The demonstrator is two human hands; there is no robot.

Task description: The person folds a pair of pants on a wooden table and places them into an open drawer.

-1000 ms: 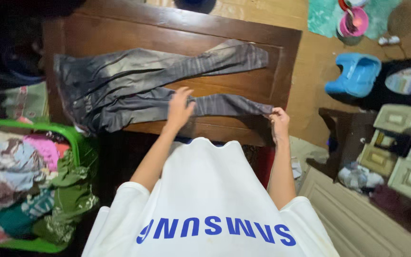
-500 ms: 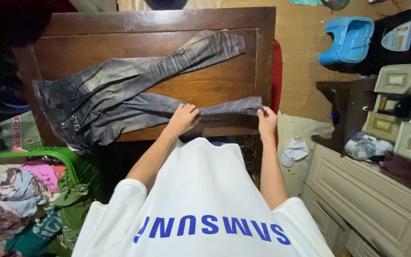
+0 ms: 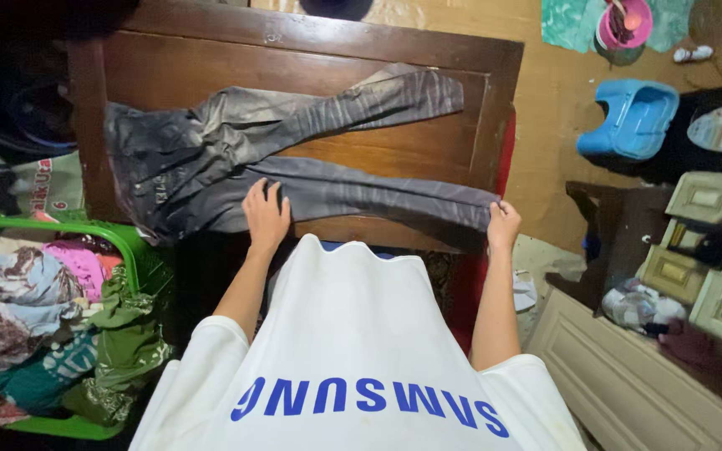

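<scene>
A pair of dark grey trousers (image 3: 211, 150) lies spread on a brown wooden table (image 3: 411, 142), waist at the left, legs pointing right. My left hand (image 3: 266, 215) presses flat on the near leg close to the thigh, fingers spread. At the table's right edge my right hand (image 3: 503, 224) pinches the hem of that same near leg, which is stretched straight between the two hands. The far leg (image 3: 378, 96) angles up toward the table's back right corner.
A green basket (image 3: 127, 242) heaped with coloured clothes stands at my left. A blue plastic stool (image 3: 633, 117) and a pink bucket (image 3: 624, 29) sit on the floor at the right. Cream drawers (image 3: 712, 284) and a dark low table (image 3: 607, 225) lie further right.
My left hand has slid left along the near leg toward the thigh. My right hand has pulled the hem right, so the leg now lies longer and flatter.
</scene>
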